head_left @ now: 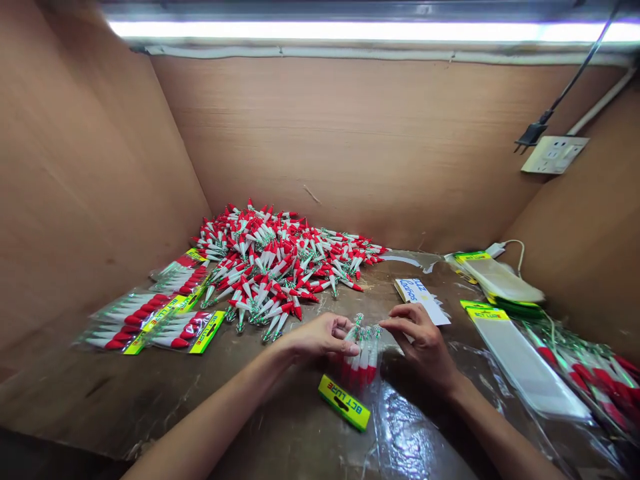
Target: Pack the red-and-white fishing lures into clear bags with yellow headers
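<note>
My left hand (330, 337) is closed on a clear plastic packet whose yellow-green header card (344, 403) reads "BCT LURE" and points toward me. Inside the packet, several red-and-white fishing lures (364, 360) lie side by side, red tips toward the card, green-and-silver hook crowns at the open far end. My right hand (420, 337) has its fingertips pinched together at the rightmost hook crown. Whether they grip that lure or the packet's edge cannot be made out. Beyond my hands spreads a large heap of loose lures (280, 260).
Filled packets (187, 330) lie at left. At right are flat unfilled packets (525, 360), a stack of more (500, 277), and bagged lures (595, 380). A white handwritten card (423, 301) lies behind my right hand. Wooden panels enclose the table; a plug (533, 133) hangs by a socket (554, 155).
</note>
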A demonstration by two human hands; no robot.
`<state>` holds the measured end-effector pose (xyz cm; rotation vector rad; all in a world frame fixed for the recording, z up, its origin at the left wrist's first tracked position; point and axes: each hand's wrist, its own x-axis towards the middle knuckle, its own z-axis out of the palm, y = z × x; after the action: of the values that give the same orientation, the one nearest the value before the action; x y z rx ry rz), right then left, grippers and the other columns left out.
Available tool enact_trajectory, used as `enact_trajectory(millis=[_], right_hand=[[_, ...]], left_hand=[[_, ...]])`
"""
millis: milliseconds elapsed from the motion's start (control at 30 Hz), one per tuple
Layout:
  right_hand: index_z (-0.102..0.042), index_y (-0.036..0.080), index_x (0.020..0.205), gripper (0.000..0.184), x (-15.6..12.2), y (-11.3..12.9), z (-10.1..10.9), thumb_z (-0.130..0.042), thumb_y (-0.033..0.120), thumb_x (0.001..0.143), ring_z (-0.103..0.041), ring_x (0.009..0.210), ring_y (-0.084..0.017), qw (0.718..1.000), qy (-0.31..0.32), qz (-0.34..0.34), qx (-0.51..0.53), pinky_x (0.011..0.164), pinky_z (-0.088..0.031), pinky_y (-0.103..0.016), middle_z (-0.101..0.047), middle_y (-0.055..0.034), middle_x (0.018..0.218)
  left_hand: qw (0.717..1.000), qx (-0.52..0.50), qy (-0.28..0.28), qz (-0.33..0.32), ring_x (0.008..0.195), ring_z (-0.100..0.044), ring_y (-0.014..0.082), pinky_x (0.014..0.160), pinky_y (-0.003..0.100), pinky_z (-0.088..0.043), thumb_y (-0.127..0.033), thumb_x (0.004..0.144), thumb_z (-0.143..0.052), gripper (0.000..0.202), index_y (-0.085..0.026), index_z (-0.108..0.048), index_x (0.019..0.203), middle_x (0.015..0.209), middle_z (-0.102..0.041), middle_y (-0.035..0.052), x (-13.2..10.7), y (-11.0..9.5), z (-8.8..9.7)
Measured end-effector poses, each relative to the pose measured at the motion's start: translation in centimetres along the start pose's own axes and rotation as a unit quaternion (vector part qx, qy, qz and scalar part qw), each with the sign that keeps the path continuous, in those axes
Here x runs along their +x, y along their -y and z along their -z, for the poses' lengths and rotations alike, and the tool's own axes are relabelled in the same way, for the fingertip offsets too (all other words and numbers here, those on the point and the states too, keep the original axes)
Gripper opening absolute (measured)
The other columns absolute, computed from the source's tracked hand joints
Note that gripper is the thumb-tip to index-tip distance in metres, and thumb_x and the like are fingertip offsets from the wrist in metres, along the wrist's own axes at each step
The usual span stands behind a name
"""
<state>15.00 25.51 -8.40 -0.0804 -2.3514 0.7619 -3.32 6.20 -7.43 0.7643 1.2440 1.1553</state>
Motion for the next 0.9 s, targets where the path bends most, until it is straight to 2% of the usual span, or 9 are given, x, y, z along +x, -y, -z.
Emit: enact_trajectory(millis=[167,233,333,400,533,633,767,833,900], right_hand=[[-0.076,0.032,0.103,0.019,0.2,0.2,0.0,-0.059,0.029,0.096,-0.058,0.102,-0.025,0.998,-0.046,-0.034,0.010,0.090,-0.052,-0.045,-0.055,-0.0092,0.121],[-0.077,0.031,0.102,0.019,0.3,0.3,-0.1,-0.059,0.030,0.096,-0.058,0.100,-0.025,0.998,-0.051,-0.039,0.012,0.090,-0.052,-0.045,-0.054,-0.0094,0.124],[-0.077,0.029,0.100,0.019,0.3,0.2,-0.4,-0.059,0.031,0.096,-0.058,0.099,-0.024,0.998,-0.046,-0.041,0.016,0.089,-0.053,-0.044,-0.054,-0.0099,0.124],[-0.077,0.029,0.100,0.019,0.3,0.1,-0.5,-0.058,0.031,0.097,-0.058,0.099,-0.024,0.998,-0.042,-0.043,0.022,0.088,-0.053,-0.043,-0.054,-0.0100,0.124],[-0.076,0.028,0.100,0.019,0.3,0.1,-0.6,-0.057,0.031,0.097,-0.059,0.101,-0.024,0.998,-0.026,-0.044,0.028,0.089,-0.052,-0.042,-0.054,-0.0096,0.124],[-0.076,0.028,0.101,0.019,0.2,0.3,-0.5,-0.057,0.031,0.097,-0.059,0.105,-0.025,0.999,-0.019,-0.045,0.023,0.092,-0.051,-0.043,-0.055,-0.0095,0.123],[-0.075,0.028,0.099,0.018,0.3,0.4,-0.3,-0.058,0.031,0.096,-0.058,0.108,-0.026,0.999,-0.022,-0.048,0.014,0.095,-0.049,-0.044,-0.055,-0.0096,0.125],[-0.070,0.028,0.111,0.022,0.2,0.1,-0.5,-0.058,0.035,0.095,-0.059,0.105,-0.026,0.994,-0.053,-0.088,0.028,0.093,-0.050,-0.043,-0.055,-0.0101,0.126],[-0.062,0.025,0.124,0.036,0.1,-0.3,-1.0,-0.058,0.043,0.094,-0.062,0.090,-0.023,0.978,-0.062,-0.181,0.088,0.078,-0.054,-0.038,-0.061,-0.0108,0.117]], left_hand=[[0.993,-0.021,-0.086,-0.077,0.057,-0.054,0.0074,0.056,0.018,-0.039,-0.038,0.065,-0.088,0.044,-0.013,-0.063,0.090,0.069,-0.064,-0.0007,0.5,0.9,-0.3],[0.988,0.000,-0.119,-0.098,0.055,-0.052,0.0074,0.053,0.018,-0.037,-0.040,0.067,-0.087,0.048,-0.012,-0.065,0.100,0.069,-0.065,0.0001,0.7,1.1,-0.3],[0.993,0.005,-0.095,-0.072,0.062,-0.058,0.0108,0.059,0.021,-0.044,-0.039,0.063,-0.089,0.063,-0.013,-0.065,0.116,0.081,-0.069,0.0035,0.8,1.4,-0.3],[0.996,0.006,-0.069,-0.050,0.066,-0.060,0.0119,0.062,0.023,-0.046,-0.041,0.061,-0.089,0.057,-0.012,-0.069,0.105,0.084,-0.069,0.0041,0.9,1.6,-0.4],[0.995,0.023,-0.078,-0.063,0.057,-0.054,0.0092,0.056,0.021,-0.041,-0.044,0.063,-0.086,0.041,-0.012,-0.067,0.080,0.070,-0.063,-0.0004,0.8,2.0,-1.0],[0.993,0.034,-0.081,-0.082,0.052,-0.050,0.0080,0.052,0.020,-0.037,-0.043,0.069,-0.080,0.035,-0.012,-0.065,0.079,0.065,-0.060,-0.0015,0.8,2.0,-1.4],[0.983,0.011,-0.136,-0.119,0.054,-0.050,0.0081,0.053,0.020,-0.039,-0.043,0.070,-0.080,0.036,-0.013,-0.063,0.082,0.067,-0.060,-0.0018,1.0,2.2,-1.8],[0.983,-0.005,-0.139,-0.121,0.056,-0.054,0.0092,0.055,0.021,-0.042,-0.046,0.070,-0.080,0.040,-0.013,-0.063,0.085,0.072,-0.062,-0.0001,1.2,2.5,-1.8],[0.984,-0.010,-0.132,-0.117,0.057,-0.055,0.0099,0.056,0.022,-0.043,-0.049,0.072,-0.080,0.043,-0.013,-0.064,0.089,0.075,-0.064,0.0018,1.3,2.7,-1.7]])
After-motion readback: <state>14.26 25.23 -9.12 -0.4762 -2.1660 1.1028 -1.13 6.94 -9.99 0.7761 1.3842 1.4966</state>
